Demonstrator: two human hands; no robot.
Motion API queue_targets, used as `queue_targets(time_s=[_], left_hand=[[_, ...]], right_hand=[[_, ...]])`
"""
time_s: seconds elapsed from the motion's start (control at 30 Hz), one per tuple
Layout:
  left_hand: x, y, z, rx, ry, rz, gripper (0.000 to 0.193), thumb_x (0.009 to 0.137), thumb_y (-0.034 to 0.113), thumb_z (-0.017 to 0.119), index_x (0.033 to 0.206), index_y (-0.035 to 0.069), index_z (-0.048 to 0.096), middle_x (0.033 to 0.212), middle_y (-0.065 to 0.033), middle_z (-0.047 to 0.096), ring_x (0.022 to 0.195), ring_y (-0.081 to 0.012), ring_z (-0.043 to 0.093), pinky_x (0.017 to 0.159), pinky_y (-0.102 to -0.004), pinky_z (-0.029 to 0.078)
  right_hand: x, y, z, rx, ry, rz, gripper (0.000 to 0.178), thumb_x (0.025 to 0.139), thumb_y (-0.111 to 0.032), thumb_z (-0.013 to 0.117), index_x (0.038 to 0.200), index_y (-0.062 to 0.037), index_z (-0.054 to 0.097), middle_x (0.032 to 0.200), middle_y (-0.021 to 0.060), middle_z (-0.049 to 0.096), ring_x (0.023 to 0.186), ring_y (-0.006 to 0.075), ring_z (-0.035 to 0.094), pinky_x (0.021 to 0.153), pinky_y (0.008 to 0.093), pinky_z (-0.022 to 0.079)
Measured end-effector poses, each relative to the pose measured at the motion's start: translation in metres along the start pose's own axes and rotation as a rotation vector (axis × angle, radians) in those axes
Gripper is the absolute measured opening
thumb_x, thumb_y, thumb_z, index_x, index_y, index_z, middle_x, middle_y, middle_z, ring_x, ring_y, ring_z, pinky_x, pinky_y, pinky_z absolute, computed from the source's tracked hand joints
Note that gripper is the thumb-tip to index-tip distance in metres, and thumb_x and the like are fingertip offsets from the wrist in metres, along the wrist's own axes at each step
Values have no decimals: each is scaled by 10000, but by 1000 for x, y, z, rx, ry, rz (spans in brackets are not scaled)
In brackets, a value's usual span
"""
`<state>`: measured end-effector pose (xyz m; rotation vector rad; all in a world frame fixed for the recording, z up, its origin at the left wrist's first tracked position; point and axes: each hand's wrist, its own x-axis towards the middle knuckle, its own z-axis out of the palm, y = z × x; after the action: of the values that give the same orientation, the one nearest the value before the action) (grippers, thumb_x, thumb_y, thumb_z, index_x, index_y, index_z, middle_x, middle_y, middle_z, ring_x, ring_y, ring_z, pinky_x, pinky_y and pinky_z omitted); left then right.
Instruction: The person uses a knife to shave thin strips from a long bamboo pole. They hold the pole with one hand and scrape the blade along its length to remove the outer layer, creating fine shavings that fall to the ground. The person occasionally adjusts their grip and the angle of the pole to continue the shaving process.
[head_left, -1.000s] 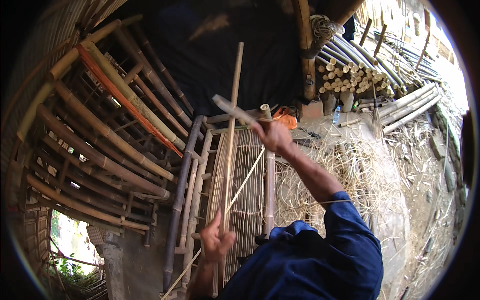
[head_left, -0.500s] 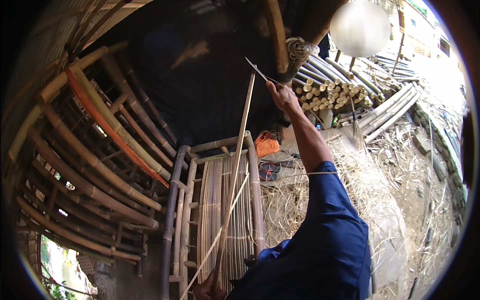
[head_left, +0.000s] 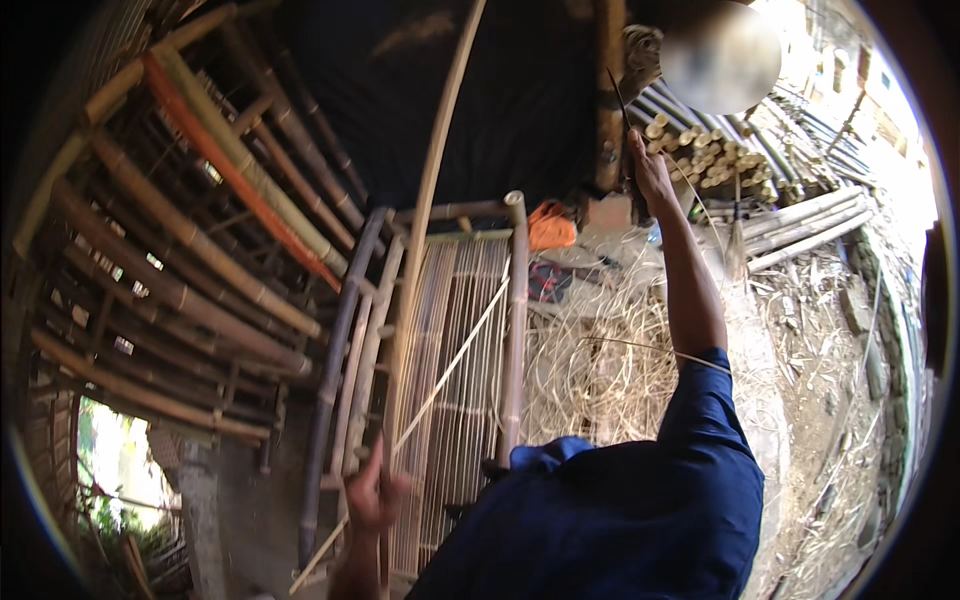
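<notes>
My left hand [head_left: 372, 492], low in the view and a little blurred, is closed around a long bamboo strip [head_left: 430, 190]. That strip rises past the top edge of the picture. Out to the far right, my right hand [head_left: 648, 165] grips a knife [head_left: 618, 98] whose narrow dark blade points up and away. The blade is apart from the bamboo strip; its handle is mostly hidden by my fingers. Beneath the strip stands a bamboo bench [head_left: 460, 330] with a slatted top. A thinner pale strip [head_left: 455, 365] lies slantwise across the slats.
Bamboo frames [head_left: 190, 265] crowd the left side. Cut poles [head_left: 715, 155] are stacked at the far right, near a broom [head_left: 737, 240]. Loose shavings [head_left: 610, 370] cover the ground right of the bench. An orange bag [head_left: 552, 227] and sandals [head_left: 548, 282] lie beyond its far corner.
My right hand has swung right with the knife, away from the bamboo strip. My left hand has come farther into view, and the strip now reaches beyond the top edge.
</notes>
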<state>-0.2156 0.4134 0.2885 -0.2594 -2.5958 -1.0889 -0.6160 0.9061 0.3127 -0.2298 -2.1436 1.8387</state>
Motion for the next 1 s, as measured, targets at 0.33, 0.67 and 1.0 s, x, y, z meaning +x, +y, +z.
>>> queue_targets(time_s=[0.33,0.67,1.0], left_hand=[[152,43,18,-250,461,73,559,1080,399,370,1389,-47,503,1092,-200,711,1002,-236,699,915,-349,538],[56,54,63,35,84,70,564,961,300,637,1408,-18,504,1416,-223,531,1323,-327,506,1031,-430,447],[76,-24,98,-1185,46,-459,436,1025,166,455,1414,-30,472,723,8,550,460,-54,504,513,-234,526]], right_hand=[[-291,28,177,340,-659,266,467,830,-442,787,957,-11,660,675,25,607,501,92,524,459,263,413],[-249,25,218,681,-559,196,158,909,-153,707,849,-13,668,656,36,608,516,104,529,479,267,426],[-220,-11,184,-344,-548,-357,653,945,-598,558,908,43,680,654,170,651,588,283,661,571,427,509]])
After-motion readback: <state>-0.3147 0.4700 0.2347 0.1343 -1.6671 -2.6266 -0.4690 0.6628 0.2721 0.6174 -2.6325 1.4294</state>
